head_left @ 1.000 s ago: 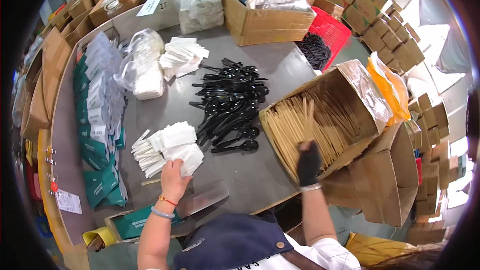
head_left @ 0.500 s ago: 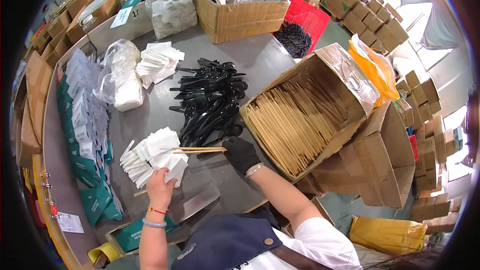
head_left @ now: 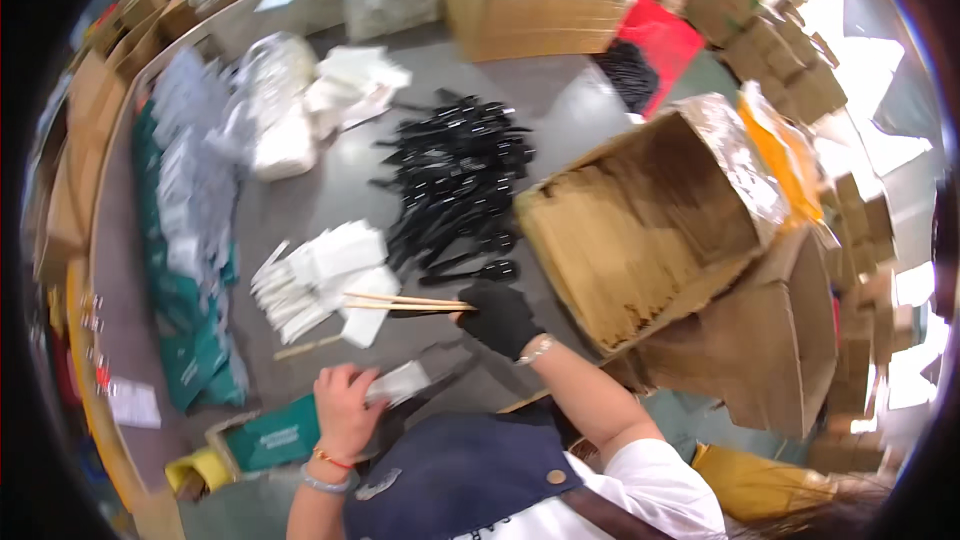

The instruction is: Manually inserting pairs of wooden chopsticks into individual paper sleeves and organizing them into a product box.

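In a black glove, my right hand [head_left: 497, 320] is closed on a pair of wooden chopsticks [head_left: 410, 303], their free ends pointing left over a pile of white paper napkins [head_left: 325, 275]. A dark strip shows just under the chopsticks; its kind is unclear. My bare left hand [head_left: 345, 408] is nearer my body, fingers pinched on a small white folded napkin [head_left: 402, 381], blurred by motion. A heap of black plastic spoons [head_left: 455, 180] lies beyond my right hand. To its right, a cardboard box [head_left: 640, 250] holds many loose chopsticks.
Teal and white packets [head_left: 190, 240] line the table's left side. Beyond the napkins is a clear plastic bag [head_left: 280, 110] of white items. A teal packet [head_left: 280, 435] lies at the near edge. A carton [head_left: 540, 20] and a red basket [head_left: 675, 45] stand at the far side.
My left hand has drawn from the napkin pile toward my body, with a white napkin at its fingers. My right hand still holds the chopsticks. The whole view has shifted and blurred.
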`<state>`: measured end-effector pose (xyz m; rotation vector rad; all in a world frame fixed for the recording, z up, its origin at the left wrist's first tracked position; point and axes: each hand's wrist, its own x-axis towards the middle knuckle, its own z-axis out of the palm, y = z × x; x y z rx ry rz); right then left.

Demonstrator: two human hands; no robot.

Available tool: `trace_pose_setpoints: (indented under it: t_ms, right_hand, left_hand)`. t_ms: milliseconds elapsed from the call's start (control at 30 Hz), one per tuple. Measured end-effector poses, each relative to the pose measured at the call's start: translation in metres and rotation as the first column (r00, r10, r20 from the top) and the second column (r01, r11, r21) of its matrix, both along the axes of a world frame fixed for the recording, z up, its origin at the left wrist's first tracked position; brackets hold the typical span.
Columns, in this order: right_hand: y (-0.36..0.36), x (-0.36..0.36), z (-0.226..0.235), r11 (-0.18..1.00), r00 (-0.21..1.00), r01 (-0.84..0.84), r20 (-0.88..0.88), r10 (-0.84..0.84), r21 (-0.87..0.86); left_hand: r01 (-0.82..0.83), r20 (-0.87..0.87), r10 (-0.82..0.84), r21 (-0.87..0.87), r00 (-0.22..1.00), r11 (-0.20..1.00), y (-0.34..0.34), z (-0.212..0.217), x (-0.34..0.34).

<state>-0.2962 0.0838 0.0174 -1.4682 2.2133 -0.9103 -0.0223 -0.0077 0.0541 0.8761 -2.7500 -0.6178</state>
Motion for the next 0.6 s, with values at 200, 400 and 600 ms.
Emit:
trace_pose_setpoints:
  t_ms: [200,400,600]
  right_hand:
    - [-0.002,0.049,0.0,0.909,0.949,-0.316,0.073,0.308,0.272]
    - [0.008,0.055,0.004,0.936,0.952,-0.306,0.068,0.299,0.173]
    - [0.027,0.033,-0.002,0.832,0.817,-0.451,-0.226,0.531,0.323]
  left_hand:
    - [0.105,0.104,-0.092,-0.126,0.99,0.987,0.026,-0.013,0.017]
    - [-0.005,0.001,0.005,-0.066,1.0,0.998,0.019,-0.007,0.053]
    - [-0.073,0.019,0.073,0.015,0.997,0.997,-0.002,-0.001,0.065]
